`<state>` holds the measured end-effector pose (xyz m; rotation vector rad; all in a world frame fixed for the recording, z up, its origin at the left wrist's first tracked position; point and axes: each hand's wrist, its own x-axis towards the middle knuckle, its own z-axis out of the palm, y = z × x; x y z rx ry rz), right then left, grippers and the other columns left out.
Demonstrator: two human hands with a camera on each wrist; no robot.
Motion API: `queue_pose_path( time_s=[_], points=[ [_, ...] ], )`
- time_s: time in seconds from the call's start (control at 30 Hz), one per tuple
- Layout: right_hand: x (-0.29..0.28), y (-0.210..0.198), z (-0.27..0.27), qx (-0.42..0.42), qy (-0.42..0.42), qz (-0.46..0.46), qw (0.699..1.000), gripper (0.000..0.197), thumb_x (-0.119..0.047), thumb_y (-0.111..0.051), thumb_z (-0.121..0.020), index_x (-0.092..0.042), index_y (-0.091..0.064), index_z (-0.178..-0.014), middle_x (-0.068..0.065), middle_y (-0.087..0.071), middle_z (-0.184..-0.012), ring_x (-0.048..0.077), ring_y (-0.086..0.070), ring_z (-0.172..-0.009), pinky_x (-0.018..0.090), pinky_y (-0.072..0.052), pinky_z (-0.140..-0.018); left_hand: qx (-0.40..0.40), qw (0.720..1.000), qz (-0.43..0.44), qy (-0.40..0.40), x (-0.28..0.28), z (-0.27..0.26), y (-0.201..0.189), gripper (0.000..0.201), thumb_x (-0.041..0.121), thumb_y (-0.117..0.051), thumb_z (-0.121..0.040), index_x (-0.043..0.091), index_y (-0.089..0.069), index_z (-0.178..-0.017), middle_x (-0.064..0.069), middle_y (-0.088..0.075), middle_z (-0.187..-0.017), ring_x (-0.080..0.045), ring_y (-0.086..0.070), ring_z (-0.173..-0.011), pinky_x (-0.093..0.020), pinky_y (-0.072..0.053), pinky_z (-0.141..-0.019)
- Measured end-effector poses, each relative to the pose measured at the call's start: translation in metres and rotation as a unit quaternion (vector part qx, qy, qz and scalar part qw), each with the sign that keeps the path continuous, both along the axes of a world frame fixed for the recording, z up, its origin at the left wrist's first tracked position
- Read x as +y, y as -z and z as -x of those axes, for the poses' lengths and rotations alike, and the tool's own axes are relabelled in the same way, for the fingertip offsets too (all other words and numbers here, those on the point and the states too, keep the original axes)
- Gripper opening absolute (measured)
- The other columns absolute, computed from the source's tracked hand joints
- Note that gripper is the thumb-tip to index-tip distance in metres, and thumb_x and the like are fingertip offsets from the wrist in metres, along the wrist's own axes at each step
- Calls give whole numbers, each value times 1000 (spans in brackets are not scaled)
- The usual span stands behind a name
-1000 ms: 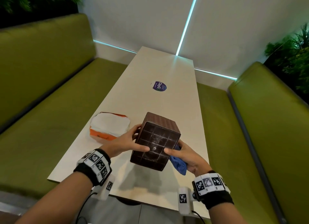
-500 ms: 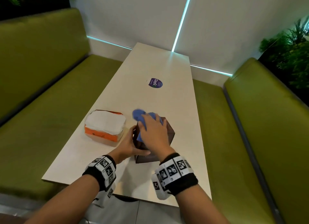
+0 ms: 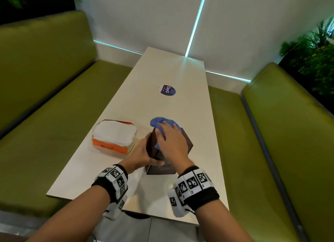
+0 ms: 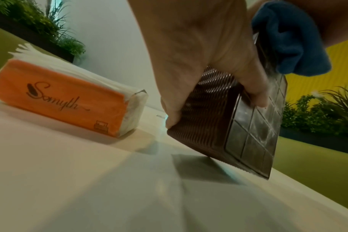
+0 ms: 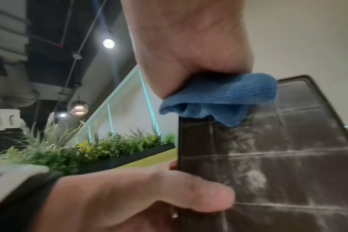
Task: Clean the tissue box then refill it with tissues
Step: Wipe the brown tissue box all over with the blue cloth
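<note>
Standing on end near the middle of the white table [image 3: 124,104], the brown tissue box [image 3: 188,142] has its long axis nearly upright, tipped slightly, its gridded face turned toward the near edge. The left hand [image 3: 139,154] wraps its left side, thumb across the gridded face. The right hand [image 3: 171,140] lies over the top, fingers fairly flat, pressing a blue cloth [image 3: 159,121] onto the upper end, so the coming wipe probably runs down that face toward the person. Left of the box lies the orange tissue pack [image 3: 113,142], just beside the left hand. Only the wrist views show whitish dust smears [image 5: 254,180] on the gridded face; the left wrist view also shows the ribbed side wall [image 4: 201,109].
</note>
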<state>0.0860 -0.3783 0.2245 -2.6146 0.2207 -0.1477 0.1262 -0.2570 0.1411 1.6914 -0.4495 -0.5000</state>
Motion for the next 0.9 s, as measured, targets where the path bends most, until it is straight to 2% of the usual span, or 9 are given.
queue_pose_path(
  time_s=[0.1,0.17,0.27,0.37,0.43,0.57,0.67,0.77,0.9],
  points=[
    [-26,3,-11,-3,45,-30,999,37,-38,-32,-102,-18,-58,-120,7,-61,-124,28,-55,-116,34,-43,-86,9,1000,-8,-6,1,0,6,83,6,-91,-57,49,-46,-111,14,-63,-114,3,-62,-102,-30,-56,-88],
    [-48,2,-15,23,86,-66,994,36,-36,-31,-103,-17,-59,-115,8,-65,-114,28,-60,-106,31,-39,-78,7,999,-31,-19,0,-1,7,91,22,-96,-52,50,-44,-121,7,-61,-117,-8,-62,-108,-35,-57,-89],
    [-47,-1,-14,46,103,-83,990,37,-36,-30,-102,-19,-59,-119,6,-65,-110,29,-58,-112,33,-43,-83,-10,997,-70,-17,-2,-8,20,122,53,-96,-38,38,-31,-141,1,-55,-122,-18,-57,-115,-45,-53,-93],
    [-9,-1,-4,37,45,-30,998,42,-39,-33,-101,-27,-48,-138,-2,-43,-150,27,-31,-142,45,-36,-110,-51,993,-103,-9,-5,-3,11,122,49,-93,-44,28,-28,-146,1,-51,-122,-16,-53,-115,-37,-49,-96],
    [9,1,2,3,4,7,1000,41,-38,-34,-102,-26,-47,-139,-6,-34,-156,24,-25,-145,46,-32,-113,-76,990,-115,-10,-6,-3,11,114,39,-92,-47,23,-33,-143,1,-50,-120,-16,-51,-112,-31,-47,-92],
    [-23,4,-3,-17,60,-70,996,34,-37,-33,-102,-22,-55,-124,5,-59,-128,27,-54,-117,37,-43,-89,-79,990,-118,-4,-2,0,11,121,38,-91,-49,25,-23,-148,0,-46,-123,-16,-48,-114,-33,-46,-96],
    [-54,6,-7,22,130,-130,983,34,-34,-31,-103,-16,-57,-116,11,-64,-115,30,-59,-109,32,-40,-79,-75,989,-122,-19,-1,0,15,129,40,-92,-47,22,-18,-151,0,-44,-125,-16,-46,-118,-32,-43,-101],
    [-37,6,-5,36,132,-80,987,36,-37,-32,-103,-21,-53,-126,5,-57,-132,27,-49,-127,38,-44,-91,-80,989,-124,-12,-4,0,17,127,41,-92,-46,19,-21,-150,-1,-46,-123,-17,-47,-115,-31,-44,-98],
    [12,14,12,1,8,-17,1000,43,-39,-34,-103,-31,-40,-145,-11,-27,-159,19,-13,-150,42,-23,-119,-84,991,-103,-30,-4,5,23,119,46,-87,-40,13,-36,-142,-3,-52,-120,-21,-54,-113,-36,-50,-95]
  ],
)
